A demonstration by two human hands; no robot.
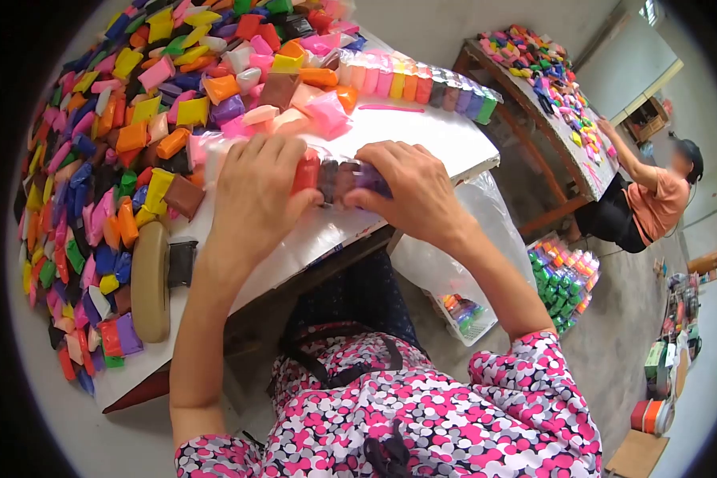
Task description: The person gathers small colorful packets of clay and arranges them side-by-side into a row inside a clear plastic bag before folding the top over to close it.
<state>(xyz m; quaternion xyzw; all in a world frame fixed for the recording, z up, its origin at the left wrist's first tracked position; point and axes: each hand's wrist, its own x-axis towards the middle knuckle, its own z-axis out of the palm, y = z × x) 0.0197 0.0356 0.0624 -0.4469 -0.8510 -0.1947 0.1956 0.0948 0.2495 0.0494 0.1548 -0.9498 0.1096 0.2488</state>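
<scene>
Over the near edge of the white table (pixel 422 135), both my hands hold a row of small coloured packets in clear plastic (pixel 330 182). Red, black, brown and purple packets show between them. My left hand (pixel 259 187) is closed over the left part of the row and hides it. My right hand (pixel 410 187) grips the right end, thumb in front and fingers behind. Beyond my hands lies another clear-wrapped row of coloured packets (pixel 418 84). A thin pink strip (pixel 390 107) lies beside that row.
Loose coloured packets (pixel 127 135) are heaped on the left. A long tan object (pixel 150 283) and a black packet (pixel 182 263) lie near the edge. Below right are a plastic bag (pixel 486 223), a white basket (pixel 474 327) and wrapped packets (pixel 564 283). A person (pixel 653 187) sits at another table (pixel 526 95).
</scene>
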